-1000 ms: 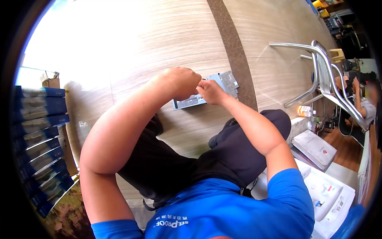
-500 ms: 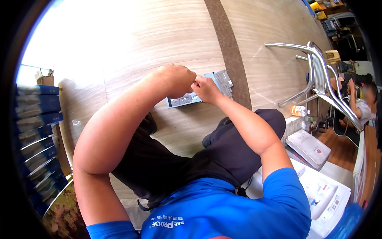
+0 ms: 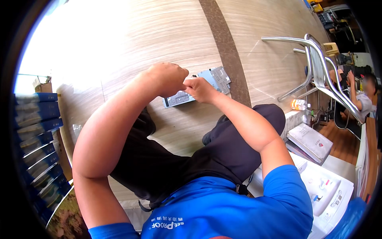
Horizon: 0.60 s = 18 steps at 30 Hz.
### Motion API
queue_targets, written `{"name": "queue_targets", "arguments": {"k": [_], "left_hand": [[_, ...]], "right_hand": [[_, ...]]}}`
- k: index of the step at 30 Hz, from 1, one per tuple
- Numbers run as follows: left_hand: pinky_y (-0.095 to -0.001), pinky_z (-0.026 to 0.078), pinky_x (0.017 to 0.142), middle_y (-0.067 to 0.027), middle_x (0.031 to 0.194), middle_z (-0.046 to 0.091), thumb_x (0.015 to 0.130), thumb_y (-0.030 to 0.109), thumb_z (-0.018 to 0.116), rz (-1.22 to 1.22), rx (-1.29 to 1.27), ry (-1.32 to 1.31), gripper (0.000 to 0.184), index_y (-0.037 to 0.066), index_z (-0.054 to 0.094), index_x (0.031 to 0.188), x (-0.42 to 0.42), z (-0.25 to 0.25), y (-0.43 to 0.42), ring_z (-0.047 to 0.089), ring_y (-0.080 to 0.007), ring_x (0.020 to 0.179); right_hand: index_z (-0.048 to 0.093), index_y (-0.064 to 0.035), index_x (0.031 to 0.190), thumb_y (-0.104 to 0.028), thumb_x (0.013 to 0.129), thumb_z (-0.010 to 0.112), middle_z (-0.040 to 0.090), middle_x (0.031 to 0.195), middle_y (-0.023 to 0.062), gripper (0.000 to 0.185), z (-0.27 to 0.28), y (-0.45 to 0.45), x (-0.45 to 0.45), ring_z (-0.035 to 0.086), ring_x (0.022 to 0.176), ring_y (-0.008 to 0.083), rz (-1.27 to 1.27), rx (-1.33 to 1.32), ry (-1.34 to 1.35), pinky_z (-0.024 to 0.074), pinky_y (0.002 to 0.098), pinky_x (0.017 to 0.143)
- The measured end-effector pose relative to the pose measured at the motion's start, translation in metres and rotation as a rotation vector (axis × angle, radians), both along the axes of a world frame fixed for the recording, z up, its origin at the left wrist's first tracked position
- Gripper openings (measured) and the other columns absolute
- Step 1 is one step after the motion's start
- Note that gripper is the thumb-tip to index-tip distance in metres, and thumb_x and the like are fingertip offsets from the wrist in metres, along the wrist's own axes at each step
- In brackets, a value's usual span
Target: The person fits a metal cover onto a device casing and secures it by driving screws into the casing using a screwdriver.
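The left hand (image 3: 168, 79) and right hand (image 3: 201, 90), fingers curled but their closure on anything indeterminable, meet above a bluish-grey metal unit (image 3: 211, 79) on the floor (image 3: 256, 75), where uneven pressure could make it slide, while the blue shirt (image 3: 215, 209) bears inverted "SEEPROOF" lettering.

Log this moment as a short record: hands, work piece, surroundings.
left hand: fingers curled, over the metal unit
right hand: close beside the left, fingers curled
hands: left hand; right hand
grip: anything held is hidden
work piece: metal unit, partly covered by the hands
surface: floor
left side: stacked blue boxes
right side: metal chair, orange-labelled bottle
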<state>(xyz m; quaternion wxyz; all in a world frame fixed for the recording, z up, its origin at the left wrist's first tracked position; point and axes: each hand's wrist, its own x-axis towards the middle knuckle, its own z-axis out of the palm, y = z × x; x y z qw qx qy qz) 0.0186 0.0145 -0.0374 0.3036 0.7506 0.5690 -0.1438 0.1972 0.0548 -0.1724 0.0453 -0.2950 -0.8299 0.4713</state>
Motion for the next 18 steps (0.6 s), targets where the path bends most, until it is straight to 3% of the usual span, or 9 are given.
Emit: {"name": "queue_targets", "arguments": {"k": [8,18], "left_hand": [[-0.0439,0.048,0.091,-0.0167,0.11,0.065,0.092,0.031,0.062,-0.012,0.009,-0.031,0.035,0.006,0.059,0.116,0.0,0.0,-0.001,0.06,-0.0338,0.109],[-0.0441,0.049,0.088,-0.0168,0.107,0.066,0.092,0.032,0.062,-0.021,0.017,-0.024,0.032,0.005,0.059,0.109,0.0,-0.003,-0.001,0.062,-0.0342,0.105]], "right_hand": [[0.067,-0.0047,0.101,-0.014,0.088,0.065,0.069,0.088,0.0184,0.016,-0.008,0.01,0.003,0.067,0.083,0.0347,-0.083,0.181,-0.021,0.0531,0.0399,0.072],[0.066,-0.0078,0.106,-0.011,0.091,0.058,0.069,0.095,0.0175,0.017,0.007,-0.002,0.001,0.066,0.091,0.0353,-0.034,0.103,0.07,0.0532,0.0416,0.078]]}}
